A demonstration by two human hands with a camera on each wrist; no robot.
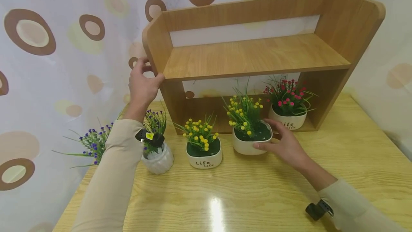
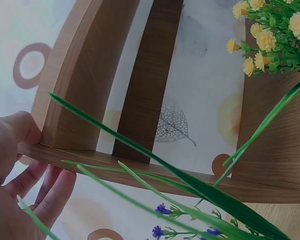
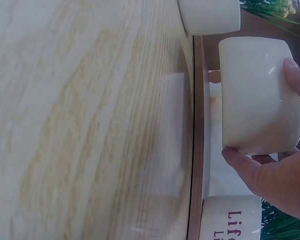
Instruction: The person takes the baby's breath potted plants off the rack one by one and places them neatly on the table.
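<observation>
My left hand [image 1: 142, 86] grips the left side panel of a wooden two-tier shelf [image 1: 254, 58]. In the left wrist view the thumb [image 2: 25, 127] lies on one side of the board's edge and the fingers on the other. My right hand [image 1: 287, 145] holds a white pot of yellow artificial flowers [image 1: 252, 146] in front of the shelf, its fingers around the right side of the pot. The right wrist view shows this pot [image 3: 257, 95] raised above the table. Red flowers in a white "Life" pot [image 1: 288, 119] stand on the lower tier at the right.
Another yellow-flowered "Life" pot [image 1: 204, 156] stands on the wooden table [image 1: 180, 199] before the shelf. To its left is a ribbed white pot [image 1: 159, 160] with purple flowers. More purple flowers [image 1: 93, 142] show beside my left sleeve. A patterned curtain [image 1: 70, 63] hangs behind.
</observation>
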